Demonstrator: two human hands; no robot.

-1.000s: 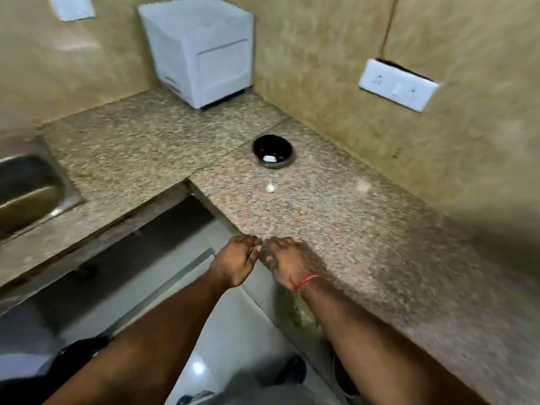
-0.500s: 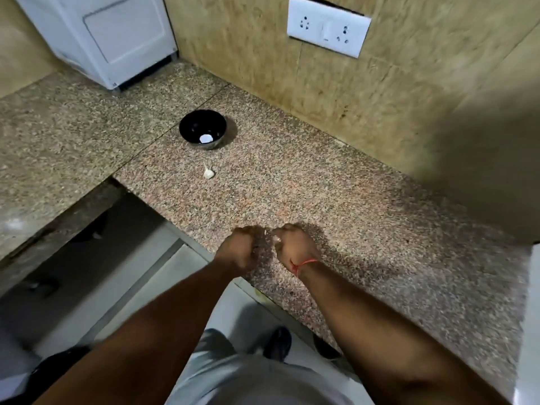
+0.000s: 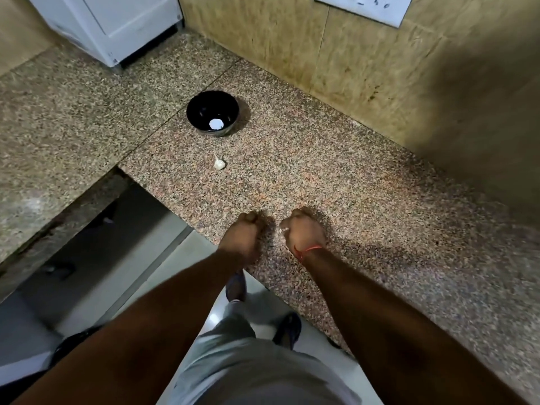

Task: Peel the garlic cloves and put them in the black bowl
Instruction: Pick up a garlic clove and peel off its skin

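The black bowl point(image 3: 204, 108) stands on the granite counter point(image 3: 350, 185) and holds one white peeled clove point(image 3: 216, 124). A little nearer lies an unpeeled garlic clove point(image 3: 219, 164). My two hands hover low over the counter's front edge. My right hand point(image 3: 305, 231), with a red thread at the wrist, pinches a small whitish garlic clove point(image 3: 284, 229) at its fingertips. About a hand's width to its left is my left hand point(image 3: 244, 236), with its fingers curled under. Whatever lies inside those fingers is hidden.
A white appliance point(image 3: 117, 24) stands in the back left corner. A wall socket point(image 3: 362, 7) sits on the tan wall behind the counter. The counter's front edge runs diagonally past my hands, with tiled floor and my feet below. A second counter slab point(image 3: 58, 112) extends left.
My hands, which were touching around the clove, have drawn apart, and the clove stays with the right hand. The view has swung right and closer to the counter.
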